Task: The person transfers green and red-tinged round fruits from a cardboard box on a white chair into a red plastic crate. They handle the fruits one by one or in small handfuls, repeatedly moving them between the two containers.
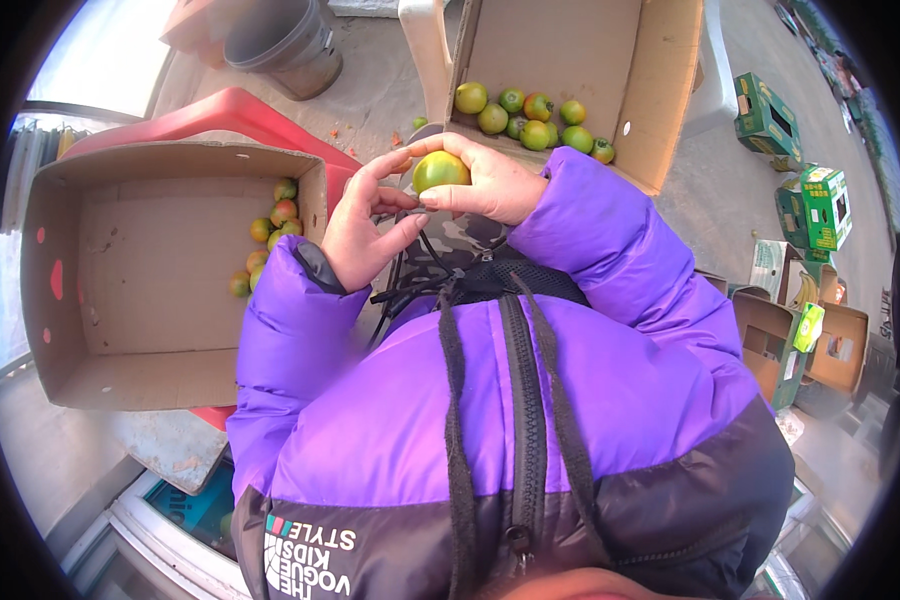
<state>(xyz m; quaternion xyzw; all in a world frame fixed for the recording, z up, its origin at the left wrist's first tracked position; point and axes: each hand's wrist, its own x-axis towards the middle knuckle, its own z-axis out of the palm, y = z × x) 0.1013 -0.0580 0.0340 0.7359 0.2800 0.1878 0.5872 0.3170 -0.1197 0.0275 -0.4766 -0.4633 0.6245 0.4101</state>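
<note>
My right hand [495, 184] holds a yellow-green tomato [441, 173] between its thumb and curled fingers, above my lap. Left of the tomato is my left hand [367, 217], its thumb spread from bent fingers. The left fingertips come close to the tomato and the right fingertips; whether they touch is not clear. A small orange patch shows behind the left fingers, too covered to name. To the left, a cardboard box [172, 262] has several green and reddish tomatoes [283, 212] along its right side. Ahead, another cardboard box [555, 45] contains several mostly green tomatoes [534, 135].
A red plastic stool or chair [225, 112] is under the left box. Beside the far box shows a white plastic chair [426, 45]. A grey bucket [289, 52] stands on the concrete floor ahead. Green cartons [825, 206] and open boxes [765, 334] lie to the right.
</note>
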